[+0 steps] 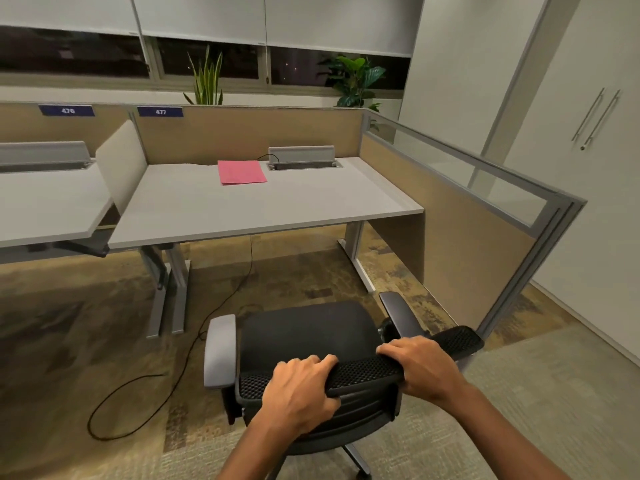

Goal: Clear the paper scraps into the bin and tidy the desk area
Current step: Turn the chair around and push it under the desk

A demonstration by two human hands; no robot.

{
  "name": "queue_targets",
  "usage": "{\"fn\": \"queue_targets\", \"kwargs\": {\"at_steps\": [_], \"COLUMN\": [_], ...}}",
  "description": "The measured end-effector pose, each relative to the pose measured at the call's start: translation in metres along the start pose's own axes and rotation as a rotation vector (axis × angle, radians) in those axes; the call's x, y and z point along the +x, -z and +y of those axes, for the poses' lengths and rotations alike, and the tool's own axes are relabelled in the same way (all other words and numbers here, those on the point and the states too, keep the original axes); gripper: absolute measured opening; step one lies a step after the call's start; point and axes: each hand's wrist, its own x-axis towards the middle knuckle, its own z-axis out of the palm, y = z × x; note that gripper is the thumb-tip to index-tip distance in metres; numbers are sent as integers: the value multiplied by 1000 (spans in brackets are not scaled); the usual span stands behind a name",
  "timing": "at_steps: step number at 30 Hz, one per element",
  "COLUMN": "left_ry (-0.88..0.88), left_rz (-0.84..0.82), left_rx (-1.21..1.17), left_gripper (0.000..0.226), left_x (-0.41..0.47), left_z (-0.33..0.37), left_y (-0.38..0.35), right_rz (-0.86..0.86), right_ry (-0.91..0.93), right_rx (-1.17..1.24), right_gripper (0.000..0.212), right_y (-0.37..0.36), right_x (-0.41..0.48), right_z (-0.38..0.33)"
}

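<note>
A black office chair (304,334) stands on the carpet in front of the grey desk (263,209), its seat facing the desk. My left hand (301,386) and my right hand (422,367) both grip the top edge of its mesh backrest. A pink sheet of paper (241,172) lies flat near the back of the desk. No paper scraps and no bin are in view.
A black cable (194,344) hangs from the desk and loops across the floor to the left of the chair. A cable box (302,157) sits open at the desk's back. A beige partition (460,209) closes the right side. A second desk (45,202) stands at left.
</note>
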Motion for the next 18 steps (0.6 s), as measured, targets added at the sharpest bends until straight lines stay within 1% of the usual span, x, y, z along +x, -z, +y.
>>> {"fn": "queue_targets", "kwargs": {"at_steps": [3,8,18], "left_ry": [-9,-8,36], "left_rz": [25,50,89], "left_rx": [-3,-19,-19], "left_gripper": [54,53,51], "left_x": [14,37,91], "left_z": [-14,-37,-72], "left_y": [4,12,18], "right_rz": [20,-3,29], "right_ry": [-19,-26,31], "right_rx": [-10,-10,-7], "right_gripper": [40,41,41], "right_y": [-1,0,-3], "right_x": [20,55,121], "right_z": [1,5,28]}}
